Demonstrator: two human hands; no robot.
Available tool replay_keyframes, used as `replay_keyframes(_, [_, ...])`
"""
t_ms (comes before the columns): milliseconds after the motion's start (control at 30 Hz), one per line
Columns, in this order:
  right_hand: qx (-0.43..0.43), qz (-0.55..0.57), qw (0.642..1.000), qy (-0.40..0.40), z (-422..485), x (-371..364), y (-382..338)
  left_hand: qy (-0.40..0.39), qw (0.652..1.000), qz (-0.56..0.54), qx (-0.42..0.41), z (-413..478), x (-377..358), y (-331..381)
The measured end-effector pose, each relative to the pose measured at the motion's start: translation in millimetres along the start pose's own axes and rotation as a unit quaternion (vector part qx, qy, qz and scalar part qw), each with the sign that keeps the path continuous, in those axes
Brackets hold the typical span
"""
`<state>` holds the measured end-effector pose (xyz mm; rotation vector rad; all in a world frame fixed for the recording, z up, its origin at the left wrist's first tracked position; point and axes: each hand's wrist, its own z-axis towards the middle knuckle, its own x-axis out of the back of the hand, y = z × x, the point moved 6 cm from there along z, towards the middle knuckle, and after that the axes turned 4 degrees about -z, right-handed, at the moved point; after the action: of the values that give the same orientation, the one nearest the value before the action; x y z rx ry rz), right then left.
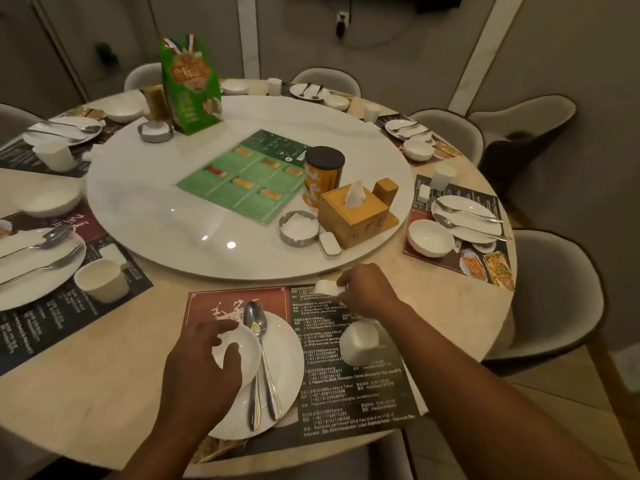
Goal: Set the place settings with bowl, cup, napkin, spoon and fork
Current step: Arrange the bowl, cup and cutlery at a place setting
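Evidently the left hand gripped the bowl by its rim over the plate. The spoon and fork lay lengthwise just right of its thumb, handles toward the person. The right hand pinched the small white napkin at its fingertips. The cup stood just below that wrist, nearer it than the left.

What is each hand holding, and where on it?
Left hand grips the small bowl by its left rim; right hand pinches the white napkin at its right end.

Fork tines hidden (under bowl).
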<state>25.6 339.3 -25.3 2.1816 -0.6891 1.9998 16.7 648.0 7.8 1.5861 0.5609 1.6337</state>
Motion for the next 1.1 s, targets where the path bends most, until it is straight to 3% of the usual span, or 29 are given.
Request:
replay_keyframes(200, [0.039,0.042,0.997,-0.055,25,-23,13,0.008,1.0,0.023,0.016,3,-4,-6])
replay_keyframes(700, [0.048,0.079,0.995,-0.045,36,-49,29,0.004,0.999,0.009,0.032,4,-37,20])
replay_keyframes(1100, [0.067,0.088,0.993,-0.047,41,-61,38,-0.032,0.999,-0.004,-0.003,1,-71,38])
